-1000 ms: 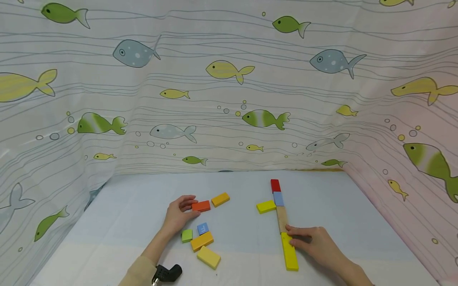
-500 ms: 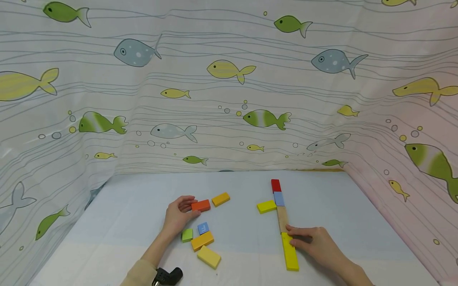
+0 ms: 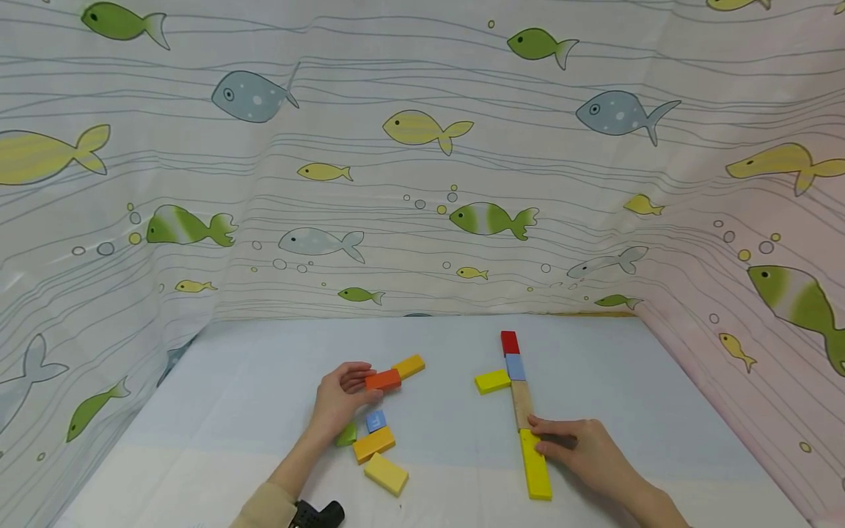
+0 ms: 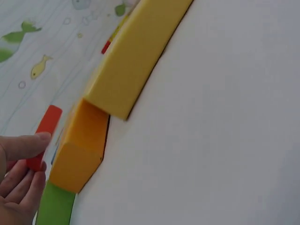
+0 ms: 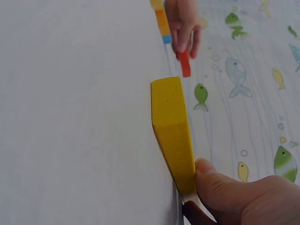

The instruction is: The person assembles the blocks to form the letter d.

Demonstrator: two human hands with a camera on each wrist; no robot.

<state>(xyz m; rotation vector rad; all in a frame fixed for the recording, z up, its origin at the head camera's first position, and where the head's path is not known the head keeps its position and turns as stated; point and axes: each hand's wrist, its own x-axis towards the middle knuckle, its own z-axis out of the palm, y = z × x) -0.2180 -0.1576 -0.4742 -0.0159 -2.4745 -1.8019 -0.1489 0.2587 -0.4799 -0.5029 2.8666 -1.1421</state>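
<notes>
My left hand [image 3: 339,400] pinches a red-orange block [image 3: 383,380] between thumb and fingers; in the left wrist view the thumb lies across the block. Its far end overlaps an orange block [image 3: 410,366] behind it. My right hand [image 3: 587,447] touches the right side of a row of blocks. Its thumb is on a long yellow block [image 3: 536,473], and its index fingertip is at the plain wooden block [image 3: 521,402]. Beyond these lie a light blue block [image 3: 515,367] and a red block [image 3: 509,342]. A shorter yellow block [image 3: 492,381] juts left from the row.
Near my left forearm lie a green block [image 3: 346,435], partly hidden, a small blue block [image 3: 375,420], another orange block [image 3: 374,444] and a pale yellow block [image 3: 386,474]. A fish-patterned curtain [image 3: 409,257] hangs behind the white table [image 3: 449,484].
My left hand has shifted right with the red-orange block, which now overlaps the orange block behind it. The left forearm now partly covers the green block. My right hand has stayed in place.
</notes>
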